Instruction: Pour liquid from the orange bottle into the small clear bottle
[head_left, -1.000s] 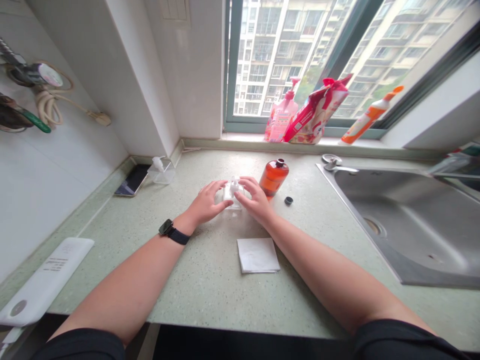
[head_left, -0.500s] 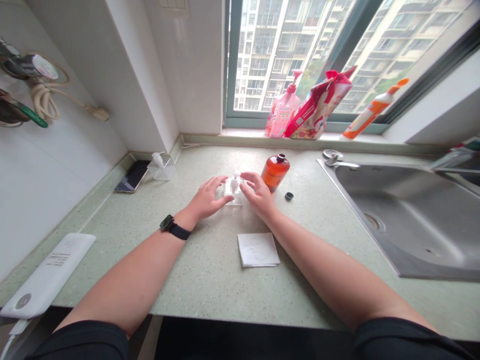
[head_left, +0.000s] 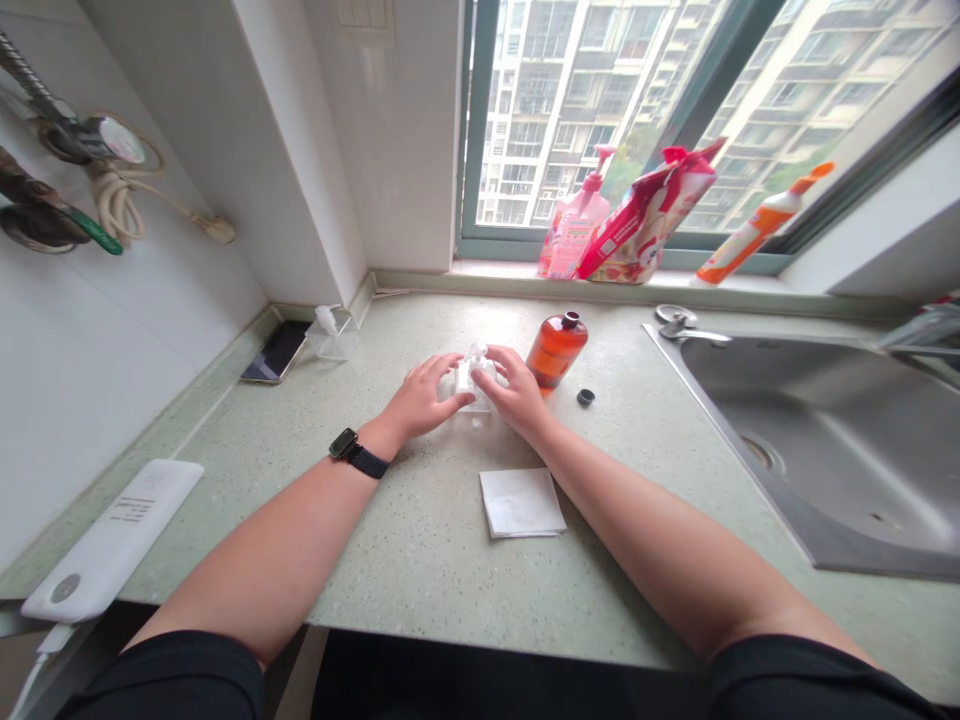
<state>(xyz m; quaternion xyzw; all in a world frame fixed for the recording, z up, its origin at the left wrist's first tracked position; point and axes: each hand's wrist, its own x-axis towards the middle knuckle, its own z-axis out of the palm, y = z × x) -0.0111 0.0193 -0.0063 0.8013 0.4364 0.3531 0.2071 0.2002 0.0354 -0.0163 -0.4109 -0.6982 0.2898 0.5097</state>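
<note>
A small clear bottle (head_left: 465,376) with a pump top stands on the counter between my hands. My left hand (head_left: 424,402) is curved against its left side, the thumb along the near face. The fingers of my right hand (head_left: 519,394) wrap around the pump top (head_left: 478,352) and the bottle's right side, thumb in front. Just beyond my right hand is an amber bottle (head_left: 556,352), uncapped and partly filled with liquid. Its black cap (head_left: 586,398) lies close by on the counter. Nearer to me is a folded white tissue (head_left: 521,502).
Left at the back are a phone (head_left: 276,352) and another clear pump bottle (head_left: 331,334). A white power bank (head_left: 112,540) lies near the front left edge. To the right is a steel sink (head_left: 840,440). A pink pump bottle (head_left: 574,232), a red bag (head_left: 649,215) and an orange-white bottle (head_left: 761,225) line the sill.
My right fingers have closed in around the pump top, and my left hand sits about the same against the bottle. The whole view has shifted slightly.
</note>
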